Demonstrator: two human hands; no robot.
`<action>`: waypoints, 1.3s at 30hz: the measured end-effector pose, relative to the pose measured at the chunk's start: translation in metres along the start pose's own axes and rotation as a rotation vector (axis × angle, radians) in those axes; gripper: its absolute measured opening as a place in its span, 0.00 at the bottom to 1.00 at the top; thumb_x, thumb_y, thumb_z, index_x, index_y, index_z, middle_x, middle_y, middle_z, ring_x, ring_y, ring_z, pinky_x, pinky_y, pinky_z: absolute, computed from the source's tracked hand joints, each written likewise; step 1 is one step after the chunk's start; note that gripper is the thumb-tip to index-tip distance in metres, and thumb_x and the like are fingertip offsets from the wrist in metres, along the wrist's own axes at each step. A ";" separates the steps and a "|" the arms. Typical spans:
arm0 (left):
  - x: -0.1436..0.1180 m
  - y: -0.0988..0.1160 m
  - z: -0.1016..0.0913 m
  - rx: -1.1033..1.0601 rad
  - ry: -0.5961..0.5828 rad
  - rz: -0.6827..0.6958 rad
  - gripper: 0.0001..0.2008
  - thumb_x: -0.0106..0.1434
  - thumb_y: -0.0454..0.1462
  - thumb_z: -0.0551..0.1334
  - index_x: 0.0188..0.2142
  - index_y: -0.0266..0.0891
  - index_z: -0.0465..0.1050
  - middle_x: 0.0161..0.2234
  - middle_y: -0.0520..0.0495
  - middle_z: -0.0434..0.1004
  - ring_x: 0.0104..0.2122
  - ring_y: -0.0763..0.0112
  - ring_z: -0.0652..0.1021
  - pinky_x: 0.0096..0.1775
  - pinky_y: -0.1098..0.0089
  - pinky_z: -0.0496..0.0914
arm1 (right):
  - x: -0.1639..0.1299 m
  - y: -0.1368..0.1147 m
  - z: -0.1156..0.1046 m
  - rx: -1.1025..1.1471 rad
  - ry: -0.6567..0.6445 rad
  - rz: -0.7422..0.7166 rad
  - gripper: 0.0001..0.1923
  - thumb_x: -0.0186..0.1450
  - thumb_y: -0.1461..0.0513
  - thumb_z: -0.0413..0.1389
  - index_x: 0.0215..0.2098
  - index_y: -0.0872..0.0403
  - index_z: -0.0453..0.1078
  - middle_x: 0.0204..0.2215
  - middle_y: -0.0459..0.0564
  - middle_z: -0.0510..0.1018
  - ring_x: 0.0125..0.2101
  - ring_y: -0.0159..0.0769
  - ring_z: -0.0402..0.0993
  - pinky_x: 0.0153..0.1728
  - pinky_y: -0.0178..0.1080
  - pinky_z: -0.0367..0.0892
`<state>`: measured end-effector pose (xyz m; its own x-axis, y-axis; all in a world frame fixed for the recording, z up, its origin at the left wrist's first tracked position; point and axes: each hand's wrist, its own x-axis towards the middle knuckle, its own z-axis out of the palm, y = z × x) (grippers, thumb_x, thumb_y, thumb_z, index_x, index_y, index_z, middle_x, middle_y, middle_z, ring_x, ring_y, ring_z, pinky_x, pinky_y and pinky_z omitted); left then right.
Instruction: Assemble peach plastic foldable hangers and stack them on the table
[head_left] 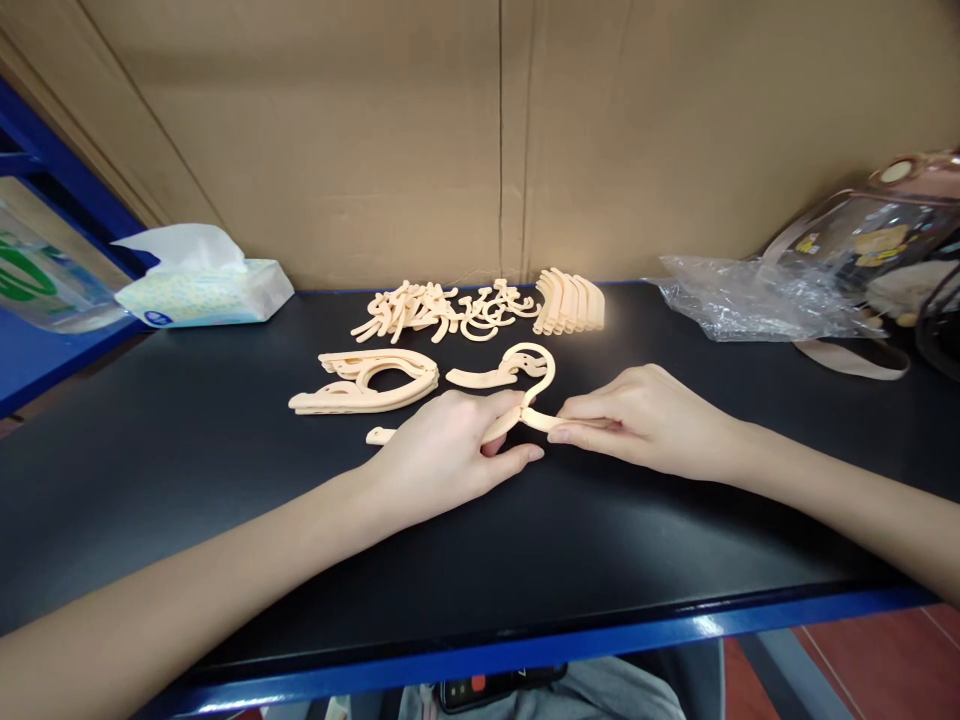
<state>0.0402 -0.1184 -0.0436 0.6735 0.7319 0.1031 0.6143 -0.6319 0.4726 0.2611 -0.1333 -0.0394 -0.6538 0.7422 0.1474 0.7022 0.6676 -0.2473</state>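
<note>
While the left hand [450, 450] pins one hanger arm [501, 428] to the tabletop [225, 480], the right hand [637, 420] pinches the hook piece [541, 385], keeping their ends aligned.

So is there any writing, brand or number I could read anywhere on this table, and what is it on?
None can be read.
Tissue pack: a small blue mark on its front corner, too small to read.
Clear plastic container at the left edge: green markings, cut off and blurred.
Clear bag at the right: small cartoon-like stickers, no legible words.
Cream plastic pieces and the one held in both hands: no print visible.
</note>
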 end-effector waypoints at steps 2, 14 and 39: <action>0.000 0.001 0.000 -0.001 -0.010 -0.009 0.13 0.61 0.44 0.61 0.27 0.38 0.64 0.18 0.58 0.58 0.18 0.77 0.62 0.23 0.74 0.54 | 0.000 0.000 0.000 0.004 0.003 -0.005 0.23 0.71 0.51 0.44 0.29 0.53 0.73 0.16 0.42 0.67 0.17 0.26 0.57 0.22 0.34 0.47; -0.002 0.001 -0.003 0.136 -0.025 0.017 0.19 0.65 0.50 0.55 0.25 0.39 0.61 0.17 0.57 0.56 0.17 0.76 0.59 0.24 0.73 0.50 | 0.002 0.004 0.001 -0.023 0.039 -0.013 0.22 0.69 0.49 0.47 0.24 0.54 0.68 0.17 0.41 0.68 0.18 0.26 0.61 0.23 0.33 0.50; -0.004 -0.002 0.000 0.263 0.138 0.119 0.17 0.66 0.46 0.56 0.26 0.38 0.69 0.16 0.58 0.58 0.16 0.78 0.59 0.23 0.74 0.51 | -0.003 0.007 0.001 -0.139 0.340 -0.094 0.12 0.68 0.62 0.51 0.47 0.53 0.71 0.25 0.43 0.77 0.25 0.28 0.72 0.27 0.32 0.60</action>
<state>0.0362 -0.1206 -0.0447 0.6960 0.6653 0.2701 0.6319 -0.7461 0.2098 0.2674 -0.1306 -0.0427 -0.6027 0.6386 0.4784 0.6906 0.7178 -0.0883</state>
